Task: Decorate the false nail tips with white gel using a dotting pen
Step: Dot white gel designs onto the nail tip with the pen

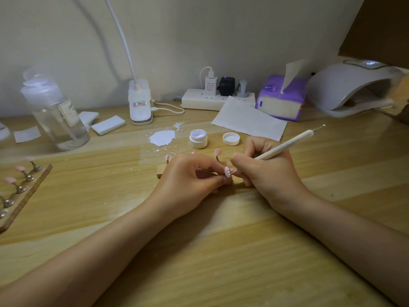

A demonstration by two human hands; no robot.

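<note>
Both forearms rest on the pale wooden tabletop (221,251), likely for steadiness. Left hand (188,176) pinches a small pink false nail tip (227,171), angled toward the right hand (265,171), which grips a slim cream dotting pen (285,147), its metal point touching the tip. Just beyond the hands, a small white jar (198,138) holds white gel, its lid (231,138) off alongside.

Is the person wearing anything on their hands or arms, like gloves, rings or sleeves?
No. The left hand and right hand are bare, with no gloves and no rings that show. Both forearms are bare too, right to the picture's edge: no sleeves, watch or bracelet in view.
</note>
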